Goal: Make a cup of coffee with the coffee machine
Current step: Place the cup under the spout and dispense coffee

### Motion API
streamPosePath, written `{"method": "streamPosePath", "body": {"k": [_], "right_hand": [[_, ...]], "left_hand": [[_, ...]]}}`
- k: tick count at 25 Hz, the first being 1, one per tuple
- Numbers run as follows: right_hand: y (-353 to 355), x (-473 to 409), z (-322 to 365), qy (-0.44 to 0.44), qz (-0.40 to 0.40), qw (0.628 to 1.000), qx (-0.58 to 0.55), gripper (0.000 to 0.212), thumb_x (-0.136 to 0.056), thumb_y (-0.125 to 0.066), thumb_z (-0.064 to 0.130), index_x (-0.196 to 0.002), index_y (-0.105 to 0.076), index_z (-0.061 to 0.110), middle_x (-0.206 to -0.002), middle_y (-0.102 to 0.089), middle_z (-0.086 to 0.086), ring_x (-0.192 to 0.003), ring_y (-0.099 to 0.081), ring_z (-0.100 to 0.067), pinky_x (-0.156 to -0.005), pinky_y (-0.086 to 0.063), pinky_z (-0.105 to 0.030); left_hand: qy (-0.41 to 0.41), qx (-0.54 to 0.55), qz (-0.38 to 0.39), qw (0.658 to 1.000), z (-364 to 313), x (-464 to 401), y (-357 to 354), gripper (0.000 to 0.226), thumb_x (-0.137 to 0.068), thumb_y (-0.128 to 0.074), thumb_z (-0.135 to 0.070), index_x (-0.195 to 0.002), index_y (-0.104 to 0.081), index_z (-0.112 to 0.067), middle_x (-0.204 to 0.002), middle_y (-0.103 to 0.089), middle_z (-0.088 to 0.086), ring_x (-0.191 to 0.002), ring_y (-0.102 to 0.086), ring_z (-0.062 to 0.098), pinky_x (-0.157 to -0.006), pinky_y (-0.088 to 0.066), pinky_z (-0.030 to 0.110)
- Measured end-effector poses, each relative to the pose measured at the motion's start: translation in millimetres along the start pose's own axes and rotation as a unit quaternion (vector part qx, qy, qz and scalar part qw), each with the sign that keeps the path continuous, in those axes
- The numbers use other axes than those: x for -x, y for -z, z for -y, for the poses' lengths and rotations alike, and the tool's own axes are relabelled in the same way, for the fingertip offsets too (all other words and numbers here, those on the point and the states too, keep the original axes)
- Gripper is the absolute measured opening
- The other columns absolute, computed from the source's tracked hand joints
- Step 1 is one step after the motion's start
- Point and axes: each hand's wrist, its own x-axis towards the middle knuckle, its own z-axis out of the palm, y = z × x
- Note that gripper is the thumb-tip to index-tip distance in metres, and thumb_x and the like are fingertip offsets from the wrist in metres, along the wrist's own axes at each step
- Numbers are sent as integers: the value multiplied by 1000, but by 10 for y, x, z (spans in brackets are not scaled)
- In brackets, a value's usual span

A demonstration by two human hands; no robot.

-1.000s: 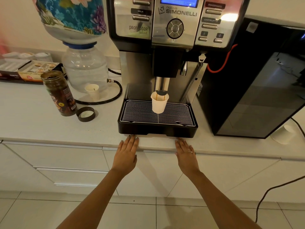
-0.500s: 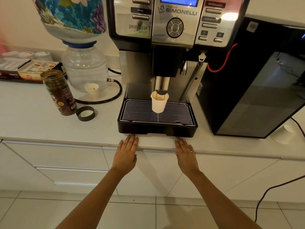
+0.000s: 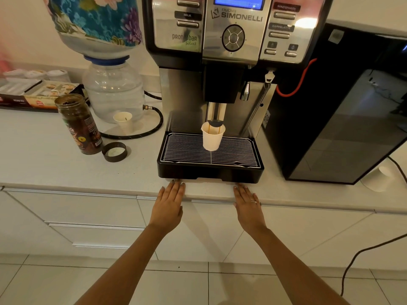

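nearest me, my left hand [image 3: 169,203] and right hand [image 3: 248,205] lie flat on the front edge of the tabletop [image 3: 66,172], fingers straight, holding nothing, well apart from each other. the fingertips of both sit just short of the black drip tray [image 3: 210,172].

on the tray's wire grid stands the cup [image 3: 212,137], upright, right under the spout [image 3: 215,123]. two thin brown streams run from the spout into it, so i judge the brew is in progress and the cup is not ready to lift yet.

when it is, i expect it to be a light paper cup with thin, soft walls that give if squeezed, hot through the sides, and the liquid quick to slosh. i would take it around the upper wall just under the rolled rim, with a gentle pinch of thumb and fingers, lower it slightly clear of the spout's line, then draw it straight toward me, keeping it level. the grid may catch its base if dragged, so lift first.

behind rises the machine [image 3: 233,36], screen lit. to the left, apart from the tray, stand a jar [image 3: 79,124], its lid [image 3: 114,151] and a second small cup [image 3: 123,122].
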Motion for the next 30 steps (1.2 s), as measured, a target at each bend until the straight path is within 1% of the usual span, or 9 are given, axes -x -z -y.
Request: {"method": "streamPosePath", "body": {"k": [3,8,13,18,24,28,30], "right_hand": [[-1,2,-1,1,0,1000,2,57,-99,-41,19,-149,-15,14,-158,-13,-6,-146,-8,-22,-116,-8,-40],[1,-5,3,0,0,1000,4,57,-98,-43,19,-149,-16,14,-158,-14,-6,-146,-9,-22,-116,-10,-41],[1,-2,0,0,2,1000,8,59,-97,-45,17,-149,-16,14,-158,-14,-5,-146,-9,-22,-116,-10,-41],[2,-4,3,2,0,1000,6,58,-97,-44,17,-149,-17,14,-158,-15,-6,-146,-11,-22,-116,-11,-41],[6,6,2,2,-3,1000,3,57,-98,-43,17,-148,-18,14,-158,-17,-6,-146,-11,-22,-116,-13,-42],[5,1,2,1,-1,1000,0,57,-98,-44,18,-149,-18,14,-158,-16,-6,-146,-12,-22,-116,-12,-42],[10,-1,6,1,-3,1000,-1,57,-98,-44,18,-148,-19,13,-157,-17,-7,-145,-13,-22,-116,-13,-42]], "left_hand": [[1,-3,2,1000,6,0,-8,71,-94,-49,-28,-152,-9,-13,-160,-7,8,-147,-1,25,-117,-1,42],[-3,8,-3,1000,-2,1,12,70,-93,-52,-26,-151,-14,-12,-159,-11,10,-147,-5,27,-118,-5,44],[-4,5,-2,1000,0,7,13,70,-95,-48,-28,-151,-9,-14,-160,-5,8,-147,0,25,-118,-2,42],[-4,11,-5,1000,-4,9,17,69,-95,-49,-27,-151,-12,-13,-159,-8,9,-147,-3,26,-118,-3,43],[-3,4,1,1000,3,6,6,70,-96,-46,-28,-152,-7,-15,-160,-4,7,-147,1,24,-118,0,41],[-2,11,-6,1000,-8,9,20,70,-93,-52,-25,-151,-15,-12,-159,-12,10,-147,-6,27,-117,-6,44],[-2,10,-4,1000,-10,7,23,70,-93,-52,-26,-151,-14,-12,-159,-11,10,-147,-5,27,-118,-5,44]]}}
